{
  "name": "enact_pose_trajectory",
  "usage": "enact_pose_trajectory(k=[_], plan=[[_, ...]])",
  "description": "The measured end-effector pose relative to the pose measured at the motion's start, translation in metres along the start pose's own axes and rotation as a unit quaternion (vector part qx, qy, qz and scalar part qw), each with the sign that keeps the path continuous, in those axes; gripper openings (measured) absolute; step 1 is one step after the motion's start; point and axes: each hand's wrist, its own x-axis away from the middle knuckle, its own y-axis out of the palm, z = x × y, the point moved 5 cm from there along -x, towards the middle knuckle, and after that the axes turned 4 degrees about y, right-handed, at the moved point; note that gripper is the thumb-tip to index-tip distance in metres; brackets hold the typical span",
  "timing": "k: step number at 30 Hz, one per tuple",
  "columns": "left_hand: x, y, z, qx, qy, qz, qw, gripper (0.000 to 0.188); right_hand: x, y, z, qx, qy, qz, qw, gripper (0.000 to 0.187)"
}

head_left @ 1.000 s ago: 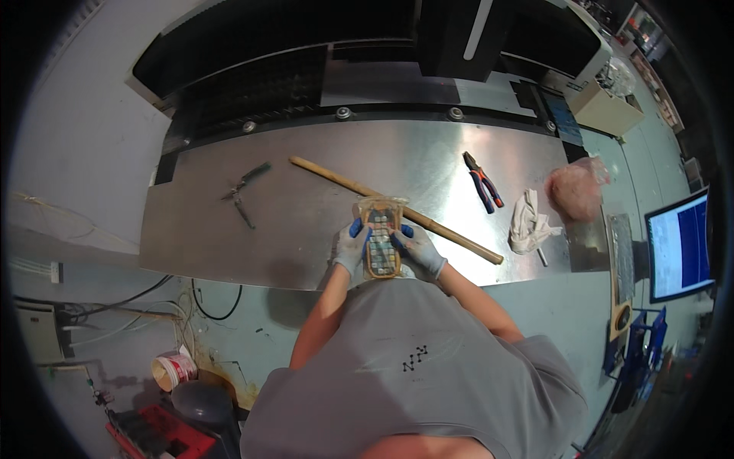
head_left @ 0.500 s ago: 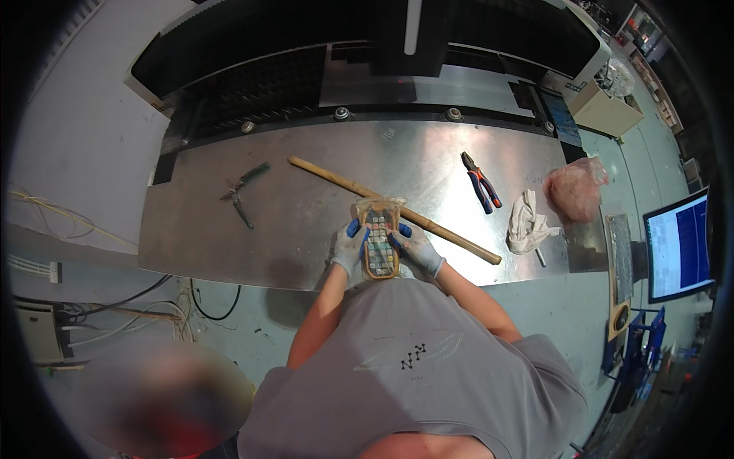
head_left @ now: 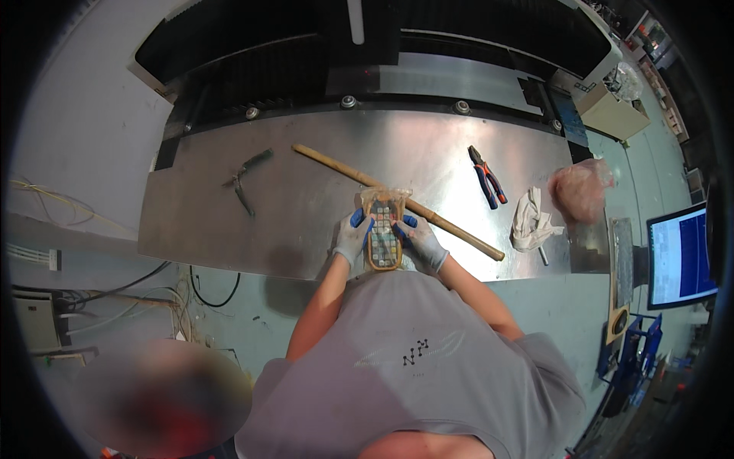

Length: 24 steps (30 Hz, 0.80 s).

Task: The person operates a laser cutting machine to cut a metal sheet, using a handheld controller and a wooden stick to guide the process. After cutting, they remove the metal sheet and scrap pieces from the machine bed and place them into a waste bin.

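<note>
A handheld keypad remote with a yellow edge [head_left: 384, 239], wrapped in clear plastic, is held upright in front of my body at the bench's near edge. My left hand [head_left: 352, 234], in a pale glove with blue fingertips, grips its left side. Around the right side closes my right hand [head_left: 421, 236], gloved the same way, its thumb over the keys. Behind the remote a long wooden stick [head_left: 451, 228] lies slantwise on the metal bench [head_left: 222, 237]. Green-handled cutters [head_left: 243, 182] rest to the left, and red-and-blue pliers [head_left: 487, 180] to the right.
A white cloth [head_left: 532, 222] with a short rod [head_left: 544, 255] and a pinkish plastic bag [head_left: 582, 190] lie at the bench's right. Along the far side stands a machine with a dark moving carriage [head_left: 355, 57]. A monitor [head_left: 680, 256] stands right. A blurred shape [head_left: 164, 402] is lower left.
The machine's dark carriage with its light bar has moved left, uncovering more of the silvery panel behind. My hands keep their grip on the remote; the view has shifted slightly.
</note>
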Motion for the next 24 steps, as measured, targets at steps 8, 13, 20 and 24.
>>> enact_pose_trajectory(k=[8,13,20,24], plan=[[0.001,-0.001,-0.015,-0.011,-0.064,0.008,0.998,0.030,0.006,-0.002,0.002,-0.038,-0.017,-0.011,0.999,0.034],[0.004,-0.003,-0.005,-0.033,-0.034,0.021,0.999,0.035,-0.003,-0.001,0.004,-0.035,-0.077,-0.057,0.995,0.044],[0.006,0.012,0.011,0.171,-0.082,-0.004,0.982,0.034,-0.004,-0.024,-0.006,0.178,-0.140,0.132,0.965,0.039],[0.004,0.008,0.015,0.110,-0.010,-0.043,0.993,0.034,-0.008,-0.023,-0.009,0.317,-0.125,0.153,0.928,0.050]])
